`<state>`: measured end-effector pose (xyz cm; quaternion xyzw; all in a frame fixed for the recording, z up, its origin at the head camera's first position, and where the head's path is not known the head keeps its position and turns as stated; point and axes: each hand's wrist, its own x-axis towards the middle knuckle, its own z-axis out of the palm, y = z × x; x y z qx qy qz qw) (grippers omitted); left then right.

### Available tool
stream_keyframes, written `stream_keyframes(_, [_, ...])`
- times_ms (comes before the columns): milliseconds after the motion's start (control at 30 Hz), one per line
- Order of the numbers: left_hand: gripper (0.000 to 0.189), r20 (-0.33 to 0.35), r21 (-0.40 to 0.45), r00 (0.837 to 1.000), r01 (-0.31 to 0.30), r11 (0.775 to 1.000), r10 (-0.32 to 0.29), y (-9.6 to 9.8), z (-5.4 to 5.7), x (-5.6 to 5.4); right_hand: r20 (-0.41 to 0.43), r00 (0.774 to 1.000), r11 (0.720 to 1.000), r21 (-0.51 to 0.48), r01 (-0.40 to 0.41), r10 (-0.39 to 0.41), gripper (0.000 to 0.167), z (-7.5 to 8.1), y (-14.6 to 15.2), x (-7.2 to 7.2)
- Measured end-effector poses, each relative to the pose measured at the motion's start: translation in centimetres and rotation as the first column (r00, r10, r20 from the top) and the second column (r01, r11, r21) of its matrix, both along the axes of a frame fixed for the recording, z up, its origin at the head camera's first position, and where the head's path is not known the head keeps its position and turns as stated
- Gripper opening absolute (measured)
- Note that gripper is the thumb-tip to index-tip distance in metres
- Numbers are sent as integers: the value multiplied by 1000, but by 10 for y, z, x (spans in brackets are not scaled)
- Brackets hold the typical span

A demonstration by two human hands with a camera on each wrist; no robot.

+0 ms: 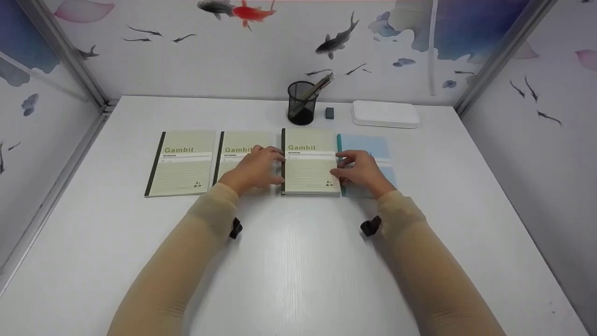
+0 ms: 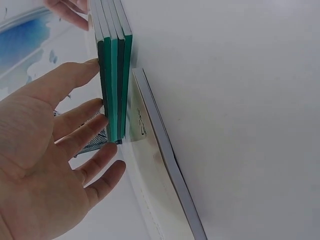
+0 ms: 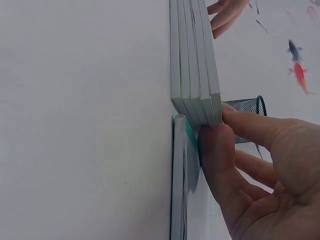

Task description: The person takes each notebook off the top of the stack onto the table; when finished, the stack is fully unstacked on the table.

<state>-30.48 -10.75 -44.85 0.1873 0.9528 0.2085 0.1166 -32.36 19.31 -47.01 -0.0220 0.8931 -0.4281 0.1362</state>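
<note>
Paper notebook stack (image 1: 308,173) may slide; we'd hold both edges. Left hand (image 1: 255,169) touches, fingers spread; right hand (image 1: 360,169) touches, pinching unclear.

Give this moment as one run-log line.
notebook stack: between pale green notebook and blue notebook | left hand: touches spines | right hand: touches opposite side

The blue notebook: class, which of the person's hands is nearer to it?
The right hand, which is over the blue notebook, at the right edge of the notebook stack. The left hand is farther away, at the stack's opposite edge, over another notebook.
</note>
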Motion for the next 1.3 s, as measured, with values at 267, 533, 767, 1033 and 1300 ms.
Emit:
stream_keyframes(267, [67,-7,23,1000,30,999,-30,2,1,1,77,996,999,-11,43,-42,57,2,3,-1])
stream_keyframes(533, [71,-3,54,999,41,998,-41,-2,-1,1,114,991,996,-37,77,-72,58,1,2,-1])
stream_keyframes(767, [67,29,93,999,40,995,-43,-5,-3,0,179,974,974,-149,168,-140,60,-2,5,0])
stream_keyframes(1033, [68,62,94,998,12,995,-18,-6,-4,0,179,978,943,-293,161,-111,56,-5,13,2])
stream_keyframes(1300, [68,88,57,996,-37,998,32,0,-3,-2,119,983,948,-271,167,-139,55,-4,31,8])
